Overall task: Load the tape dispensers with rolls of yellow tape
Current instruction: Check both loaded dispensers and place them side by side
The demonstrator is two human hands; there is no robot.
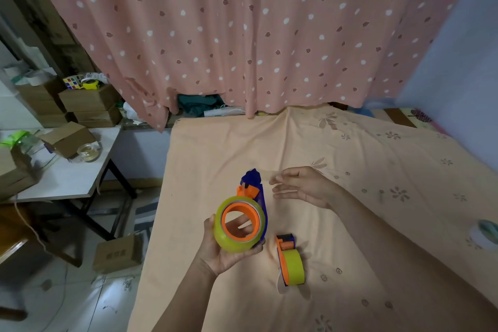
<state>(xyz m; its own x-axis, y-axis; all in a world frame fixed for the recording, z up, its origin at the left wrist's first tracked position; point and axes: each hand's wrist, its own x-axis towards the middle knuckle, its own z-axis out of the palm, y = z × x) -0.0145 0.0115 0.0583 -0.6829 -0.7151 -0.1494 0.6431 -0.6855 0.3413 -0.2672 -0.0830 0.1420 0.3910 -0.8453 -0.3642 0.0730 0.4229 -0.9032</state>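
Over the peach-sheeted bed (350, 159), left hand (221, 253) grips the blue-orange dispenser (254, 197) with yellow roll (237, 225) seated, right hand (301, 187) at its 2 o'clock pinching the tape end; likely threading, next: pull film across cutter; loaded dispenser (291, 261) at 5 o'clock.

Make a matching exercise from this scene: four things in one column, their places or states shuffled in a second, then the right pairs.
1. left hand
2. right hand
3. second dispenser
4. clear tape roll

A. lies on the peach cloth
B. sits on the white side table
C. grips the held dispenser
D. pulls the tape strip out

Pairs: 1-C, 2-D, 3-A, 4-B
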